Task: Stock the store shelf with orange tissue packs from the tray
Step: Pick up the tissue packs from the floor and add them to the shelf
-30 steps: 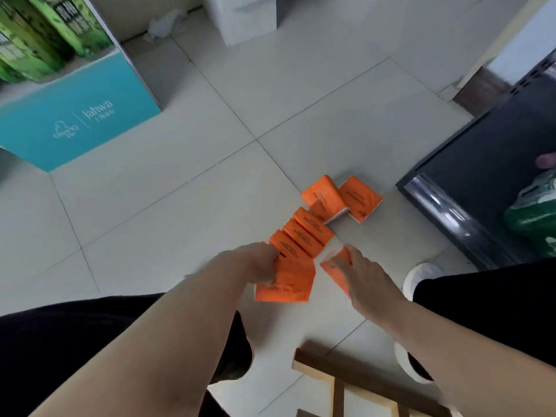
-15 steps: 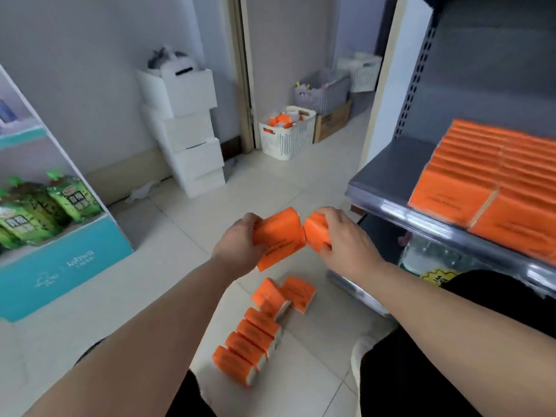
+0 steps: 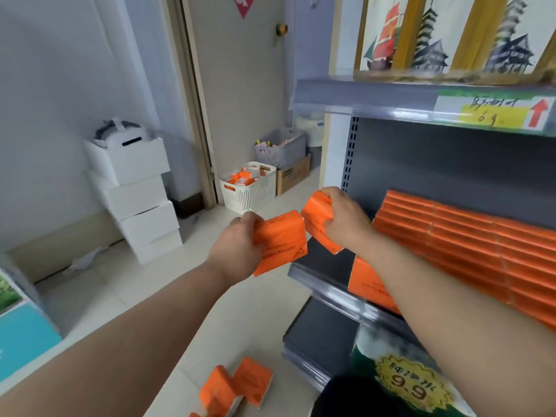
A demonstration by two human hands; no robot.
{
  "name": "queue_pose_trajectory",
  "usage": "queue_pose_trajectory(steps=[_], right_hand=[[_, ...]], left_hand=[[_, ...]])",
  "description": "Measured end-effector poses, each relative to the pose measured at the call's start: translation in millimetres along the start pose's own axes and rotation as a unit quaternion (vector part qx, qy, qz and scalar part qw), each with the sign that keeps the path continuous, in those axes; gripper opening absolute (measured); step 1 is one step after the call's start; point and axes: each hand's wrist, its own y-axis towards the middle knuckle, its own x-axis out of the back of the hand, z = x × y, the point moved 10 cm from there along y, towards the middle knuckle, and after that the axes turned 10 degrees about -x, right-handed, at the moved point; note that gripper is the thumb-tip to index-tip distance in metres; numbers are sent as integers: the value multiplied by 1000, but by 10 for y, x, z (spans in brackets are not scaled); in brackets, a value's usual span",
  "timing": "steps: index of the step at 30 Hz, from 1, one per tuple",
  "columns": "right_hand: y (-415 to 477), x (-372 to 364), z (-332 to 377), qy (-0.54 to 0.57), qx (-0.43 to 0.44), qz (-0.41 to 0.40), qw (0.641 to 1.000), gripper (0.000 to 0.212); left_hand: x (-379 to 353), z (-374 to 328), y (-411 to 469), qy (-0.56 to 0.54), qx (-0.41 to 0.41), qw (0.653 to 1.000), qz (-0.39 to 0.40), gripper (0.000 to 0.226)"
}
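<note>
Right pack: an orange tissue pack [image 3: 319, 224] up in the air at the front left corner of the middle shelf [image 3: 325, 261], its long axis close to upright and leaning a touch
Left packs: what looks to me like two orange packs stacked flat [image 3: 279, 242], long axis lying across, just left of the shelf lip and all but touching the right pack
Right grip: the right grip [image 3: 349, 219] is curled tight round its pack from the shelf side, fingers wrapped over the top edge
Left grip: the left grip [image 3: 237, 248] is clamped on the stack's left end, fingers curled onto it
What the move turns on: the bare dark strip of shelf lies just below and to the right of the right pack, left of the stocked rows. The right grip is the nearer one, while the left sits out over the floor [image 3: 150, 281]. I'd judge the right pack goes in first, needing little more than a lowering and a turn to match the rows
Stocked rows: orange packs [image 3: 466, 245] standing on edge, pressed side by side and filling most of the shelf rightward
Floor packs: a few more orange packs [image 3: 237, 386] lying by the shelf foot, well below both grips
Tray: none I can make out from here
Round about: a white basket [image 3: 249, 191] with orange things in it further back, stacked white boxes [image 3: 135, 188] off to the left, a yellow price tag [image 3: 493, 114] overhead, a bottled water wrap [image 3: 415, 383] on the lower shelf [image 3: 319, 335]
</note>
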Motion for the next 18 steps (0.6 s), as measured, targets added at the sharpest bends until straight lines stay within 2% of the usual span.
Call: queue_pose_trajectory(steps=[7, 12, 18], right_hand=[[1197, -31, -680, -30, -53, -17, 998, 60], [1870, -219, -1096, -108, -59, -1, 992, 56], [2215, -211, -1399, -238, -53, -56, 968, 54]], left_hand=[[-541, -24, 983, -38, -11, 999, 37, 41], [-910, 1, 1545, -66, -22, 997, 42, 39], [-1299, -12, 1959, -66, -37, 995, 67, 39]])
